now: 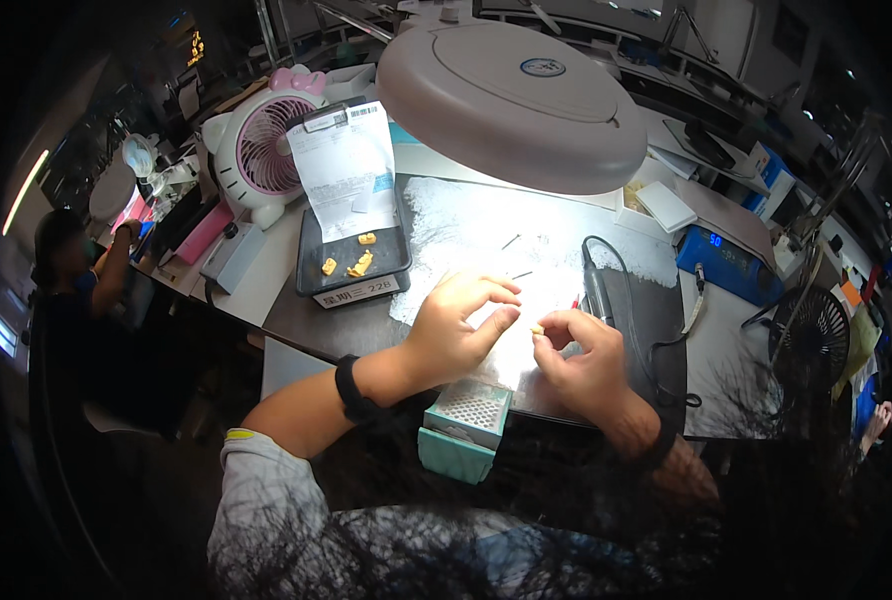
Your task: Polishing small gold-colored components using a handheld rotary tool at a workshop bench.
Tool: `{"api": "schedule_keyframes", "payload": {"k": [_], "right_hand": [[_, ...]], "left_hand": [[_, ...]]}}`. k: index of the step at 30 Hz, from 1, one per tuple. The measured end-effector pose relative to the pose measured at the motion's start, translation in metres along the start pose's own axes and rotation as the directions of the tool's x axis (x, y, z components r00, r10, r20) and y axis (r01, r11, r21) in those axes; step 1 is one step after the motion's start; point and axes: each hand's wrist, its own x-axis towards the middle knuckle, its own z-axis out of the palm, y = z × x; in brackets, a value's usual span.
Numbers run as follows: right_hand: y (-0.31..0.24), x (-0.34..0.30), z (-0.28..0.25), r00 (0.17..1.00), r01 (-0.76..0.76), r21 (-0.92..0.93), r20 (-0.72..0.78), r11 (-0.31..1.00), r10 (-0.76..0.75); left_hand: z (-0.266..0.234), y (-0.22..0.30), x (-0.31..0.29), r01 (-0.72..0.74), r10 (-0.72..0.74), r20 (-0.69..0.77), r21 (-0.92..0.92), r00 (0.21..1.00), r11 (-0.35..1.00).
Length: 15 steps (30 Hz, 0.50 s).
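Observation:
My right hand (pixel 586 365) pinches a small pale-yellow piece (pixel 537 329) between thumb and fingertips, above the brightly lit worktop. It is too small to tell its exact kind. Facing it, my left hand (pixel 466 325) holds nothing, its fingers curved and thumb apart. Just beyond the right hand lies a dark pen-shaped rotary handpiece (pixel 596 290) with a cord. Two thin tool bits (pixel 521 275) rest on the dusty white sheet (pixel 466 215). To the left, several yellow model-like pieces (pixel 361 264) sit in a black tray (pixel 403 262) beside a clipped paper form (pixel 341 165).
A large round lamp head (pixel 506 110) hangs over the worktop. Below my hands juts a teal box with a perforated grille (pixel 471 408). A pink-and-white fan (pixel 266 150) stands left; a blue control box (pixel 726 265) and black fan (pixel 809 335) stand right. Another person (pixel 76 260) sits far left.

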Motion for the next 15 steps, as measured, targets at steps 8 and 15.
{"api": "schedule_keyframes", "payload": {"k": [8,15], "right_hand": [[-0.002,0.002,0.001,0.997,0.076,0.014,-0.026,0.997,-0.075],[0.005,0.001,-0.002,0.994,0.104,0.003,0.018,0.995,-0.104]], "left_hand": [[-0.047,0.003,0.03,0.208,-0.216,0.061,0.118,0.974,0.971],[-0.058,-0.06,0.092,0.132,-0.182,0.07,0.449,0.981,0.884]]}}
